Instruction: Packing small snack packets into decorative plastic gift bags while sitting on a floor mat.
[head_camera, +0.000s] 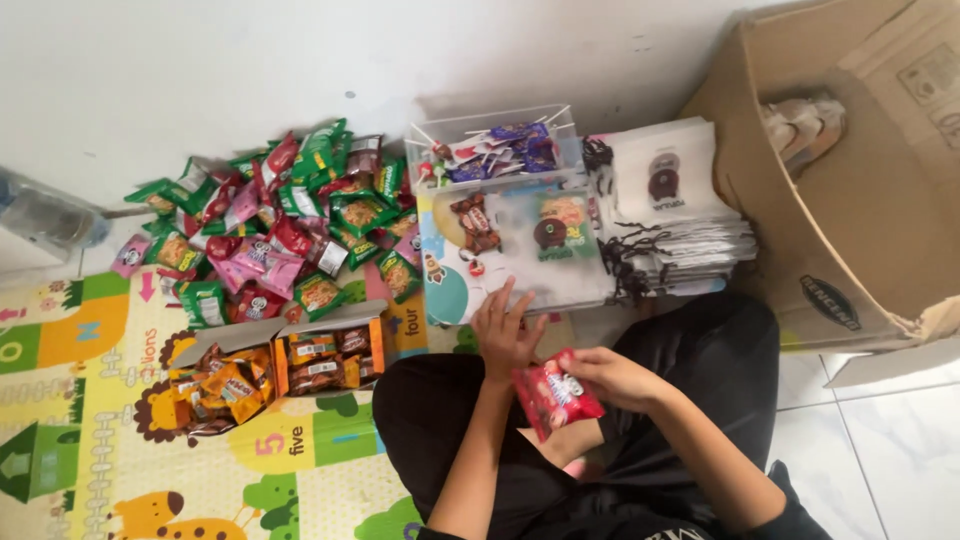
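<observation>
Colourful play mat (90, 440) on the floor; right hand (615, 378) pinches a red snack packet (556, 397) over the lap, left hand (503, 335) beside it, fingers loose. Light, crinkly, probably slippery: best gripped at the edges.

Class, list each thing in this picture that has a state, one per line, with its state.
Red packet: held in right hand.
Left hand: open, fingers on the flat bag.
Orange boxes: flaps open, snacks inside.
Clear tub: lidless, lollipops inside.
Big carton: open, on its side.
Snack pile: loose heap.
</observation>
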